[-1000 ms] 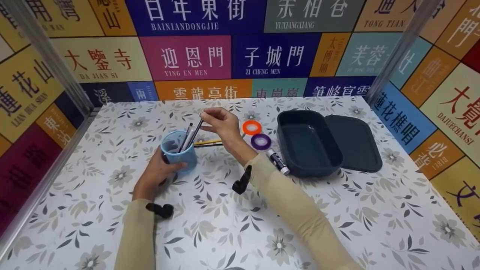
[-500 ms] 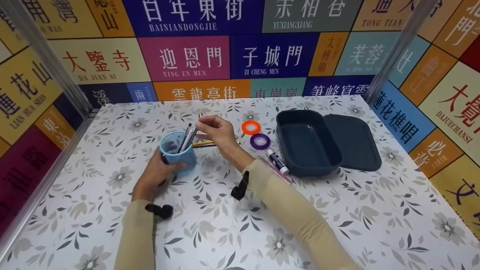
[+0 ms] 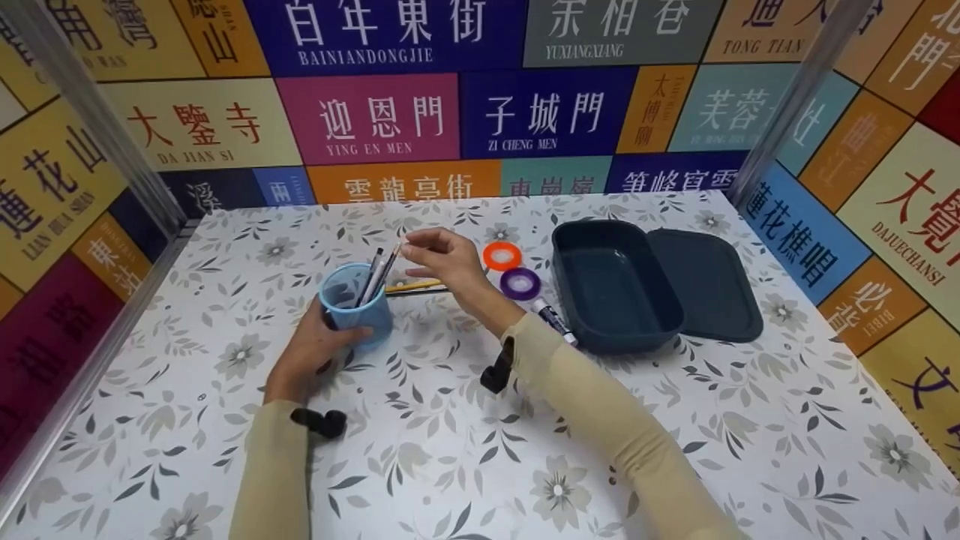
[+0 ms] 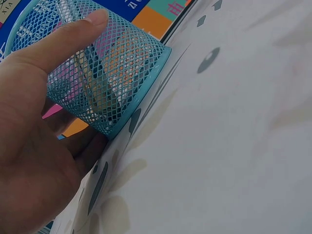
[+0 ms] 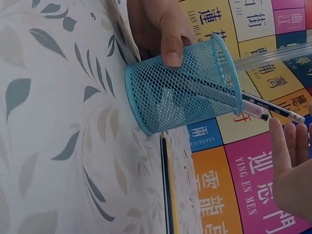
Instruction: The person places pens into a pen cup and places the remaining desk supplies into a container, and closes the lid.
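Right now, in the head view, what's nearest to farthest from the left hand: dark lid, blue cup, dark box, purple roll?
1. Blue cup: gripped by the left hand.
2. Purple roll: right of the cup.
3. Dark box: right of the roll.
4. Dark lid: rightmost, past the box.

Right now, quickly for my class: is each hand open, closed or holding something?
Left hand: closed around the blue mesh cup.
Right hand: open, holding nothing, near a pencil.

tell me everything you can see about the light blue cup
The cup is light blue, round and open-topped, with a mesh wall, seemingly metal, between a solid rim and base band. It looks upright on the floral tabletop. The left hand grips its side. At least a pen and a pencil lean inside, ends above the rim.
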Demonstrator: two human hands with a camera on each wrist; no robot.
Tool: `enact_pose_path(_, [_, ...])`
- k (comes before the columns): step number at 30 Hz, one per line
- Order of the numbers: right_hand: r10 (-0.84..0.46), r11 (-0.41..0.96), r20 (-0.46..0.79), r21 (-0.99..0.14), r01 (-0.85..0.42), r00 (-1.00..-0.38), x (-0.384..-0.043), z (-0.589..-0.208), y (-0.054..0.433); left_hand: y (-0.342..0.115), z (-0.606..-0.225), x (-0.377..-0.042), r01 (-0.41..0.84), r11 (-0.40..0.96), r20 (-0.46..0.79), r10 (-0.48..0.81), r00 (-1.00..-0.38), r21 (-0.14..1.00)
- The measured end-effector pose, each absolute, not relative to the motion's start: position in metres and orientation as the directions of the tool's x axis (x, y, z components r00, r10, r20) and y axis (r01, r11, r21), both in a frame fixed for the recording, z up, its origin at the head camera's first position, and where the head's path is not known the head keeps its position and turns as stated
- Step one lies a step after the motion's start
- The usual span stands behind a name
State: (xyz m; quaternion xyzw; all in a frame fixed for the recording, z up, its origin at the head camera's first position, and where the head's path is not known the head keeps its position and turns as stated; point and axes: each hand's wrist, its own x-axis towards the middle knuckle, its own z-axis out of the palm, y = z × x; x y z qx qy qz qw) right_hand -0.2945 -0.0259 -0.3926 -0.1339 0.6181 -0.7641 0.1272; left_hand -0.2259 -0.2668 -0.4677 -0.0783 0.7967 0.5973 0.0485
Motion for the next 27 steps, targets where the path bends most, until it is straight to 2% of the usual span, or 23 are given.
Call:
enact_pose_path(13, [-0.448, 0.027, 0.033, -0.998, -0.051, -0.894, -0.311, -0.399, 0.009, -0.268, -0.471, -0.229, -0.182, 0.312, -0.166, -0.077, -0.983, 0.932])
enact_pose_path(18, [-0.444, 0.102, 0.037, -0.991, -0.092, -0.895, -0.321, -0.408, 0.022, -0.268, -0.473, -0.227, -0.100, 0.333, -0.089, -0.047, -0.995, 0.938])
enact_pose_path(20, [-0.433, 0.120, 0.029, -0.989, -0.089, -0.901, -0.325, -0.411, 0.027, -0.268, -0.473, -0.226, -0.068, 0.338, -0.061, -0.031, -0.998, 0.939])
enact_pose_path(27, [-0.411, 0.159, -0.039, -0.987, -0.030, -0.911, -0.334, -0.416, 0.037, -0.269, -0.472, -0.226, -0.072, 0.335, -0.065, -0.031, -0.997, 0.939])
